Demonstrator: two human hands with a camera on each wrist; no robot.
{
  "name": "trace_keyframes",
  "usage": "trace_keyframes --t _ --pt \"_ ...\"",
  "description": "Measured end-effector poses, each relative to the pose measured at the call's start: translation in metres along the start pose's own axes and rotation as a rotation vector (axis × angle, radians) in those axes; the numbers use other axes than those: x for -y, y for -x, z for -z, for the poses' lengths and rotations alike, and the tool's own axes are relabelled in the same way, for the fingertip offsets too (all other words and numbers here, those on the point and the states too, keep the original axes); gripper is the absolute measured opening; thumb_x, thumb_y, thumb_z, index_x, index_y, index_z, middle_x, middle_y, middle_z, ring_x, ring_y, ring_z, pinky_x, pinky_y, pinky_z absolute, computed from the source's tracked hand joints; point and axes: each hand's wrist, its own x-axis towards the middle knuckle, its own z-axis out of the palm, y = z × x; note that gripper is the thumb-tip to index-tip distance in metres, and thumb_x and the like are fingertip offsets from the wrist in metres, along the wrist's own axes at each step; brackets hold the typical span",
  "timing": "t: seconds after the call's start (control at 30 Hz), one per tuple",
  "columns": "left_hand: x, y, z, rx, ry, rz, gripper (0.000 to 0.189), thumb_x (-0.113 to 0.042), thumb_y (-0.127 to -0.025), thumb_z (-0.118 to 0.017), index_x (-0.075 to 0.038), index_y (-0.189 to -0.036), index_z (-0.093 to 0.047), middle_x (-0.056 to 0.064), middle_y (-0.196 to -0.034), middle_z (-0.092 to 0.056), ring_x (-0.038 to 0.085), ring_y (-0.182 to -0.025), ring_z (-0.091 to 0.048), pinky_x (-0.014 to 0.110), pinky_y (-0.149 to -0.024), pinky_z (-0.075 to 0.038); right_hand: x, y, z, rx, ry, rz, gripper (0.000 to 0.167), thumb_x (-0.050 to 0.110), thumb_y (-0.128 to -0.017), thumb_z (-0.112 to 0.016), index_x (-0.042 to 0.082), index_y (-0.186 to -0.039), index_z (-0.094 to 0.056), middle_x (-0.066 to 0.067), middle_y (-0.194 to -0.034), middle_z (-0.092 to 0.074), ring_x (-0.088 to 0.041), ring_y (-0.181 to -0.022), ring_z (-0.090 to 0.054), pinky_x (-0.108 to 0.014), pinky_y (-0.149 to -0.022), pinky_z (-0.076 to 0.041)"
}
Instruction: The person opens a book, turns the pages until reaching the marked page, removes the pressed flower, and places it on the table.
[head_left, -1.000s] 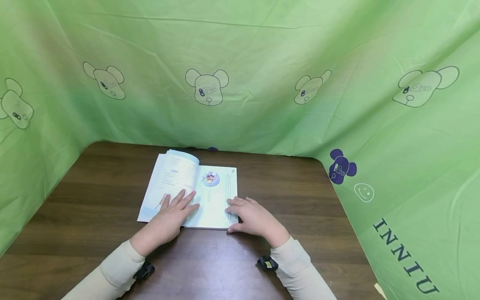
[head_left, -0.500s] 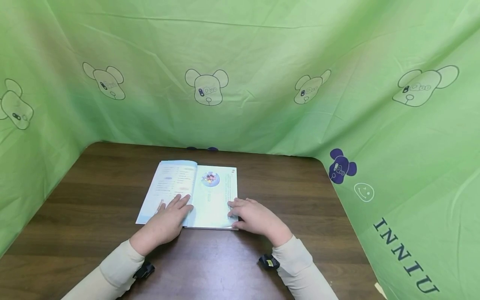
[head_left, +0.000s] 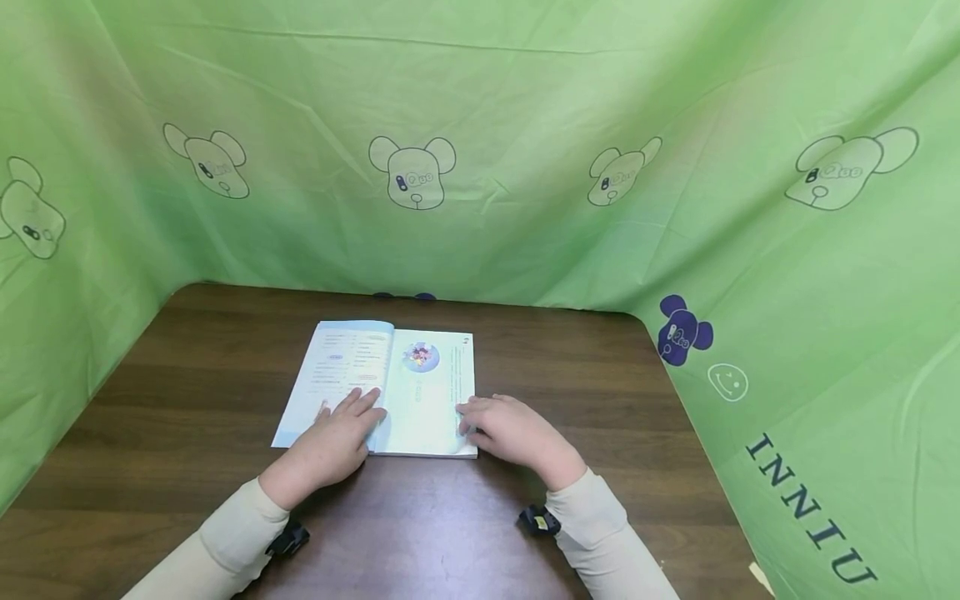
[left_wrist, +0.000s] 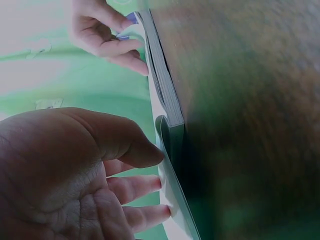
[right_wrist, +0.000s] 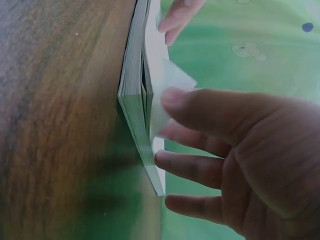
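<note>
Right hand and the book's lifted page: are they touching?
Touching. The right wrist view shows the right hand pinching the lifted page between thumb and index finger.

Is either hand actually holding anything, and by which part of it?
Yes: the right hand pinches a page of the open book near its near right corner. The left hand just rests on the facing page.

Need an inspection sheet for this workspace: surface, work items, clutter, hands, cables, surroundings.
Surface: brown wood-grain table.
Work items: open book lying on it; lifted page corner at the book's near right.
Clutter: small pale item at the right table edge, unidentifiable.
Left hand: rests on left page.
Right hand: pinches the lifted corner.
Cables: nothing seen.
Surroundings: green curtain with bear-head prints.
</note>
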Motion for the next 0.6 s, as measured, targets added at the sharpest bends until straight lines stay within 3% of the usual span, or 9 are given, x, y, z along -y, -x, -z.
trace_keyframes --t 0.13,0.2,0.37,0.5,0.6 --pt "-0.0005 -0.0004 0.0004 0.001 0.002 0.008 0.043 -0.004 -0.094 -0.057 -0.006 -0.137 -0.062 0.018 -0.16 -0.042 0.044 -0.15 -0.033 0.079 -0.106 -0.03 -0.0009 -0.0028 -0.0015 -0.088 0.014 -0.003 0.004 0.022 -0.096 -0.071 0.022 -0.093 -0.069 0.011 -0.095 -0.07 -0.008 -0.086 -0.066 -0.036 -0.085 -0.055" --pt "-0.0009 -0.0005 0.001 0.004 0.002 0.013 0.043 -0.004 -0.095 -0.057 -0.006 -0.137 -0.061 0.017 -0.16 -0.041 0.044 -0.15 -0.032 0.079 -0.107 -0.029 -0.0007 -0.0037 -0.0023 -0.12 0.013 -0.026 0.005 0.024 -0.096 -0.072 0.023 -0.093 -0.068 0.015 -0.087 -0.066 -0.005 -0.077 -0.062 -0.032 -0.078 -0.054" --pt "-0.0008 -0.0007 0.0015 0.007 0.005 0.024 0.04 -0.008 -0.096 -0.057 -0.006 -0.136 -0.063 0.017 -0.16 -0.041 0.044 -0.15 -0.032 0.079 -0.107 -0.03 0.0007 -0.0055 -0.0037 -0.176 0.027 -0.088 0.005 0.026 -0.097 -0.072 0.024 -0.095 -0.067 0.015 -0.081 -0.067 -0.006 -0.067 -0.059 -0.031 -0.069 -0.054" --pt "-0.0012 -0.0011 0.0018 0.01 0.037 0.028 0.037 -0.023 -0.102 -0.06 -0.007 -0.134 -0.064 0.018 -0.161 -0.041 0.044 -0.151 -0.031 0.079 -0.107 -0.028 0.0012 -0.0068 -0.0044 -0.231 0.043 -0.109 0.006 0.027 -0.098 -0.07 0.023 -0.096 -0.066 0.013 -0.077 -0.066 -0.009 -0.065 -0.058 -0.033 -0.066 -0.054" --pt "-0.0009 -0.0016 0.0016 0.015 0.067 0.031 0.044 -0.035 -0.099 -0.067 -0.007 -0.134 -0.064 0.018 -0.162 -0.039 0.044 -0.152 -0.029 0.08 -0.108 -0.026 0.001 -0.007 -0.0048 -0.296 0.064 -0.104 0.007 0.027 -0.099 -0.069 0.022 -0.096 -0.065 0.012 -0.076 -0.066 -0.011 -0.065 -0.061 -0.034 -0.065 -0.054"
